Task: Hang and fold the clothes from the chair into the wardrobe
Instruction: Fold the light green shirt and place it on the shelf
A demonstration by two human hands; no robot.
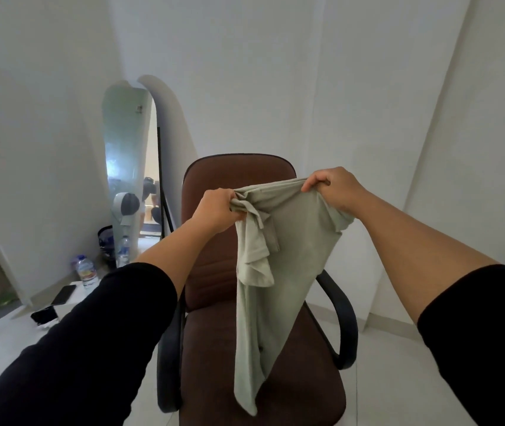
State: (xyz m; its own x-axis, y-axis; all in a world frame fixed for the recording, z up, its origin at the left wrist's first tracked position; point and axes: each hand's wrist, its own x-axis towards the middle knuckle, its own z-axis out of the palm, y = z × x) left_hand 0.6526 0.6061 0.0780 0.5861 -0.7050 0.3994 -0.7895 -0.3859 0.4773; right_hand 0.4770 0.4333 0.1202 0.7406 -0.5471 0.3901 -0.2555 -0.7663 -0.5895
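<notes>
Legible text: none. Water bottle (86,271), floor by the left wall: blue-and-white label, print too small to read. Second bottle (123,251), at the mirror's (128,149) foot: label likewise unreadable. Mirror, upper part: small dark mark, indistinct.

White walls (245,72), pale tiled floor (398,379), leaning arched mirror (128,155), dim light

Single head-worn wide-angle view: you look forward and down from standing height, close over your outstretched arms, onto the brown chair (263,348) directly before you, walls bowed at the edges.
</notes>
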